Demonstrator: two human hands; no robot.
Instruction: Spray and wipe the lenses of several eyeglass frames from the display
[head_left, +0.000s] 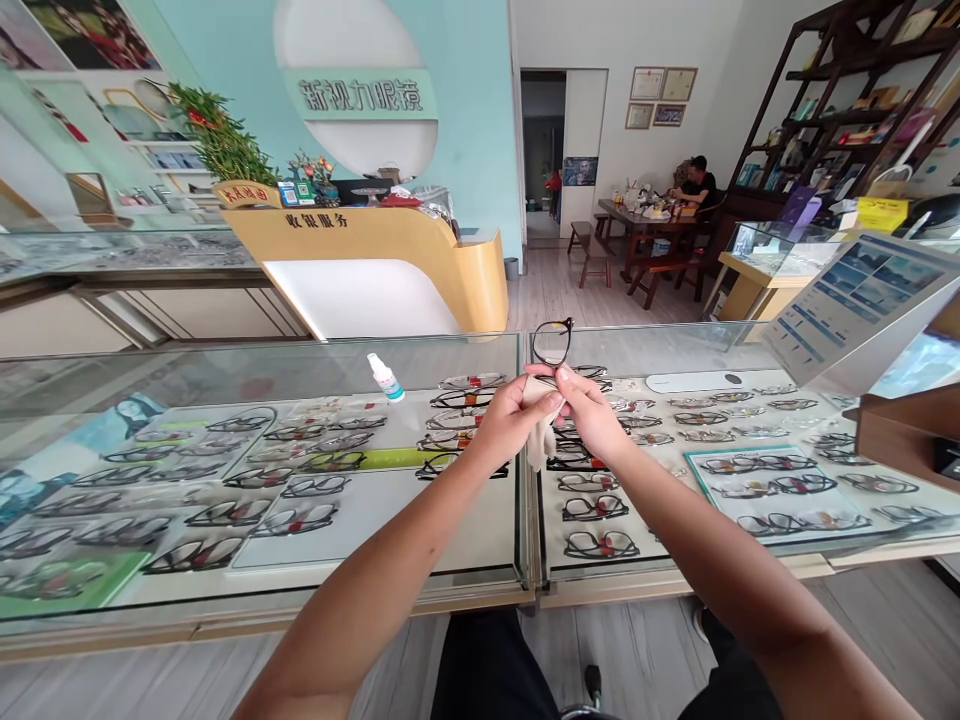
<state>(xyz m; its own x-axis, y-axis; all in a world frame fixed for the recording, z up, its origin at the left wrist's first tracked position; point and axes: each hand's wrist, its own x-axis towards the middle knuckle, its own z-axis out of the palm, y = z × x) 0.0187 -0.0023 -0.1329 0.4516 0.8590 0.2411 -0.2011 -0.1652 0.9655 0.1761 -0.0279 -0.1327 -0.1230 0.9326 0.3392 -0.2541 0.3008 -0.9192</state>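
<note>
Above the glass showcase, my two hands meet around a pair of dark-framed eyeglasses [553,343], held on end with one lens pointing up. My left hand [517,408] is closed on a beige cleaning cloth [538,448], which hangs below the fingers and wraps the lower part of the glasses. With thumb and fingers pinched, my right hand [586,402] grips the frame near its middle. The lower lens is mostly hidden by cloth and fingers. A white spray bottle [385,378] with a blue-green label stands on the glass to the left.
Rows of eyeglasses [600,545] lie inside the glass showcase [480,545]. A tilted display board [862,300] and a brown box [907,435] stand at right. Beyond are a cashier counter [480,280] and a person [699,188] seated at a wooden table [637,222].
</note>
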